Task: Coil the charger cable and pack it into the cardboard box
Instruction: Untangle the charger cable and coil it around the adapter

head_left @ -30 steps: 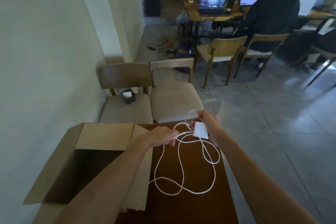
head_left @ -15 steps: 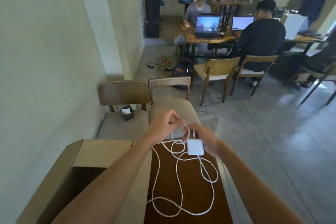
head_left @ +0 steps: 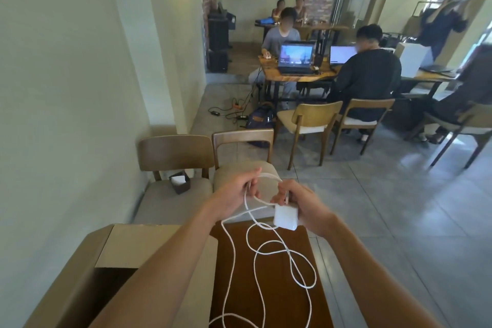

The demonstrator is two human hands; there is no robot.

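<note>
A: Start with the big things. What fills the near view?

B: Dark wooden table [head_left: 269,287], narrow, running away from the camera. On its left side, an open cardboard box [head_left: 87,274], flaps up, interior dark. Pale wall along the left.

A: Beyond the table?

B: Two cushioned chairs [head_left: 181,157] side by side at its far end, backs away from us. On the left seat, a small dark holder [head_left: 180,183] with something white in it. Farther off, people seated at a table with open laptops [head_left: 295,58]; a backpack [head_left: 259,118] on the floor by them.

A: The cable?

B: White charger cable [head_left: 255,255], uncoiled. Loose loops lie across the tabletop, crossing each other, one run reaching the bottom edge of view. Upper end rises off the table to both hands. None of it in the box.

A: The charger block?

B: White square adapter [head_left: 286,217], lifted above the far end of the table, in the right hand [head_left: 300,205]. Fingers wrapped around its right side and back, thumb up near the top edge.

A: Left hand?

B: Left hand [head_left: 239,192] just left of the right, close but apart. Fingers curled narrow, pinching the cable; a short arc of cable bridges from its fingertips over to the right hand. One small loop hangs below between the two hands.
</note>
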